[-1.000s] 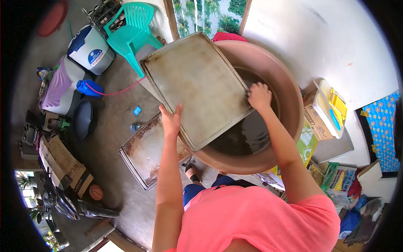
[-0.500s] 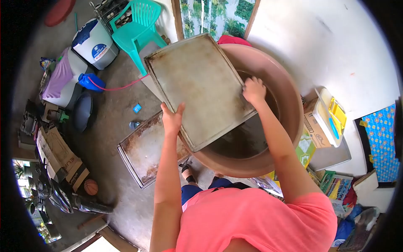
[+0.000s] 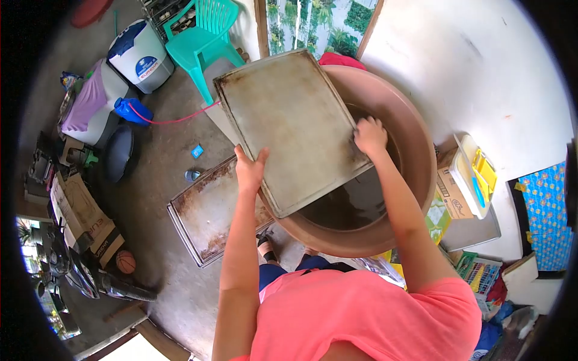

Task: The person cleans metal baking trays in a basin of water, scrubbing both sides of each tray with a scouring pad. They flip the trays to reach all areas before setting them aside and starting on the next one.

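Note:
A large metal baking tray [image 3: 289, 126], stained brown along its rim and corners, rests tilted across the mouth of a big brown plastic tub [image 3: 415, 144]. My left hand [image 3: 250, 171] grips the tray's left edge, thumb over the rim. At the right edge, my right hand [image 3: 371, 136] is closed against the rim; whatever its fingers hold is hidden. Dark water [image 3: 349, 201] shows inside the tub below the tray. More stained baking trays [image 3: 208, 210] lie stacked on the floor to the left of the tub.
A green plastic chair [image 3: 201, 45] stands beyond the tub, near a washing machine [image 3: 141, 57]. A blue jug [image 3: 133, 111] and a black basin [image 3: 118, 153] sit on the floor at left. Cardboard boxes [image 3: 84, 210] and a basketball [image 3: 126, 262] lie nearer. A white container [image 3: 472, 174] stands right of the tub.
My right hand has shifted slightly right and down along the tray's right edge. My left hand keeps its grip. The whole view has moved a little.

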